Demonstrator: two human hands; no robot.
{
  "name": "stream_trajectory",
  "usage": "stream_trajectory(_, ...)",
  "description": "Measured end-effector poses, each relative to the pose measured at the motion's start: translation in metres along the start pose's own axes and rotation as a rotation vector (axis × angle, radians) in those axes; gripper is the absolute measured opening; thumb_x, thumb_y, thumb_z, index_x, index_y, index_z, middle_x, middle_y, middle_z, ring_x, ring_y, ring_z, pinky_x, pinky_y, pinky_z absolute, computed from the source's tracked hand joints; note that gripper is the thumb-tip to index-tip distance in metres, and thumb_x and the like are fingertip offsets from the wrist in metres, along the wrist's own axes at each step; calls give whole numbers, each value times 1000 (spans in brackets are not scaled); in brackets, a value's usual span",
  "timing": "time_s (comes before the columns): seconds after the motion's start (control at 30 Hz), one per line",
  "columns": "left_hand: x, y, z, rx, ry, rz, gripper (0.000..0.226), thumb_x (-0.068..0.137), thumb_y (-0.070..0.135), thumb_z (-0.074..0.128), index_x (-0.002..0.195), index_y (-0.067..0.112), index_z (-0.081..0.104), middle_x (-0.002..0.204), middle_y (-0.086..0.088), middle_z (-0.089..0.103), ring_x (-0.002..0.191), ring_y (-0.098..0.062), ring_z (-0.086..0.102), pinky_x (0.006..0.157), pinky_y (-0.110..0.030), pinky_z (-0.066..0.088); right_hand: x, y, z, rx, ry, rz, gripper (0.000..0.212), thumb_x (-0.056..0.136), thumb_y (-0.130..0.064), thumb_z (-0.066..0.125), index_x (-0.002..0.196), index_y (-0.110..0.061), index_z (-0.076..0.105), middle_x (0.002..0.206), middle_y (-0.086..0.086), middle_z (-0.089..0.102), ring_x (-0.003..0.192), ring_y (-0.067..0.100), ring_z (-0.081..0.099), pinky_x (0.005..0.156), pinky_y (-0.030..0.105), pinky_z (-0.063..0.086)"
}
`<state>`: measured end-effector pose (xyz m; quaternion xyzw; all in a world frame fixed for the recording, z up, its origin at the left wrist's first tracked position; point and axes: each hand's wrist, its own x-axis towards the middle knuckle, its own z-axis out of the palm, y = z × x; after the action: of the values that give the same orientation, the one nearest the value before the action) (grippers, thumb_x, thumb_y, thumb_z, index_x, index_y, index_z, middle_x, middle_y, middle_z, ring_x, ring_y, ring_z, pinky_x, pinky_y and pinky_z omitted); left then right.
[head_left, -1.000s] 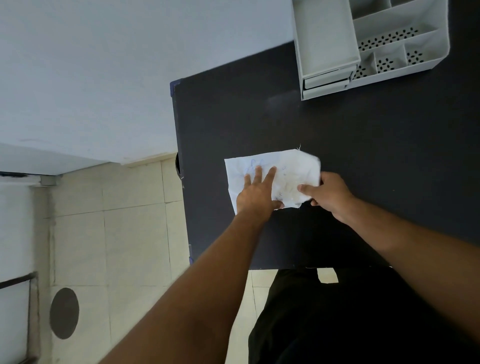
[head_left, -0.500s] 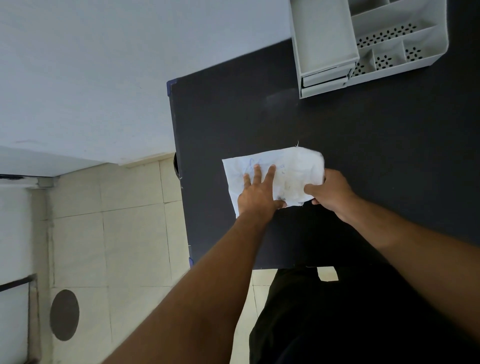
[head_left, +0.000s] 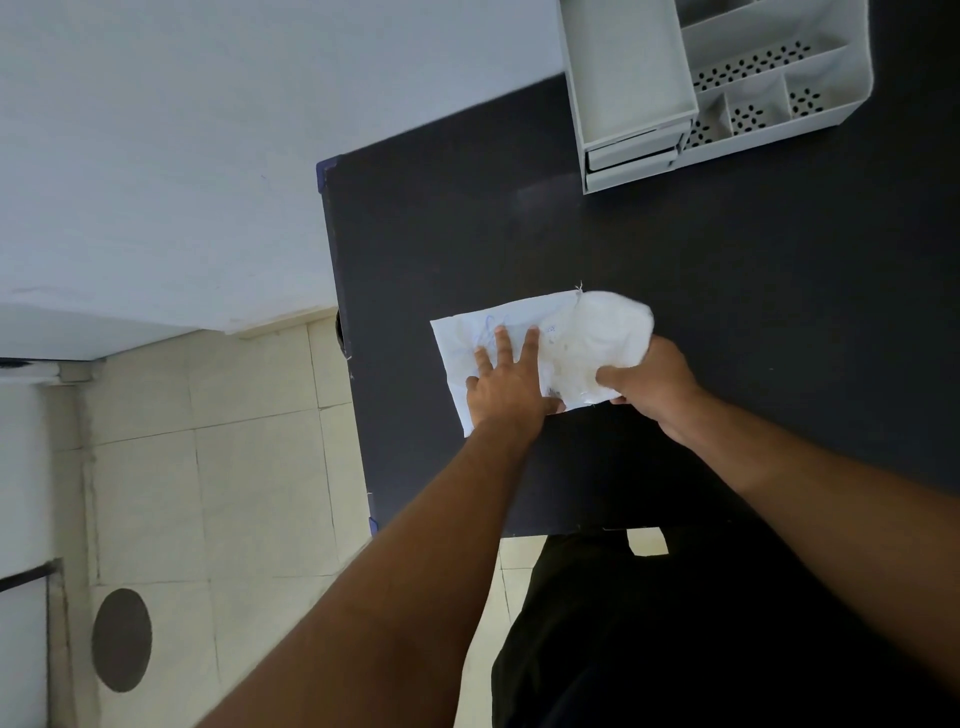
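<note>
Your left hand (head_left: 506, 387) lies flat, fingers spread, pinning the white cloth (head_left: 597, 332) to the tabletop (head_left: 753, 322) so your right hand (head_left: 652, 387), gripping its edge, can fold it.

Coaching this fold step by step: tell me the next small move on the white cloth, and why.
Probably carry the right hand leftward, laying the lifted edge of the white cloth over the flat half. The left hand pins that half to the table; the gripped side curls up.
</note>
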<state>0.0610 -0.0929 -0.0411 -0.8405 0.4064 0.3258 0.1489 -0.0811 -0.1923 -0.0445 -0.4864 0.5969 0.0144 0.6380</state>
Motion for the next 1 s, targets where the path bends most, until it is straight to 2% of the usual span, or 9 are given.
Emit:
stream_trajectory(0.1,1,2,1,11,-8,5,103,89,52,71,162,33,0,171,-11,-6,155,-45,4,114,-58,31,-2,0,0,76,1,-5,40,81,-2,75,116,-15,63,104,0,67,88,19,68,75,40,63)
stream_trajectory(0.2,1,1,-1,24,-21,10,108,87,52,73,162,32,-2,171,-12,-8,154,-46,3,115,-58,29,-1,1,-3,101,-58,-5,43,79,0,80,112,-20,62,103,-5,67,92,16,67,69,36,61)
stream_trajectory(0.33,-1,1,0,65,-68,17,127,78,54,81,161,30,-12,169,-13,-15,154,-47,-3,118,-62,20,3,-2,-11,45,-108,-12,42,79,6,73,112,-18,61,105,-3,66,91,15,65,71,36,61)
stream_trajectory(0.43,-1,1,1,74,-65,17,128,78,54,81,161,30,-14,169,-13,-18,154,-47,-5,119,-64,15,8,-7,-17,25,-154,-20,43,81,5,72,114,-20,60,107,-4,65,94,16,65,72,35,61)
stream_trajectory(0.6,1,2,-2,47,-64,22,129,74,59,82,161,30,-8,170,-15,-12,154,-47,-1,119,-63,17,14,-3,-21,17,-218,-8,49,77,0,82,118,-19,64,112,-2,69,101,19,69,74,39,63)
stream_trajectory(0.73,4,-2,-8,74,-55,34,124,73,62,81,162,32,0,170,-14,-2,154,-47,8,118,-61,20,15,-3,-23,-31,-240,-42,49,79,11,72,116,-19,62,111,0,66,103,21,66,74,40,62)
stream_trajectory(0.83,3,-1,-10,85,-35,21,119,76,58,81,162,33,3,170,-13,0,153,-48,9,118,-61,17,15,-8,-25,-167,-219,-107,52,80,6,68,125,-17,60,114,1,66,108,21,63,84,38,57)
stream_trajectory(0.9,1,2,-8,82,-32,11,117,79,56,80,162,32,1,170,-14,-2,154,-48,4,119,-61,16,14,-11,-25,-200,-214,-143,50,81,2,68,127,-16,59,112,-1,65,106,19,62,82,33,52)
stream_trajectory(1.0,-1,6,-6,79,-32,-3,116,81,54,79,162,32,-2,170,-13,-6,154,-45,-5,120,-61,14,12,-10,-25,-113,-173,-157,41,84,-10,76,121,-21,62,105,-7,66,98,14,63,76,28,51)
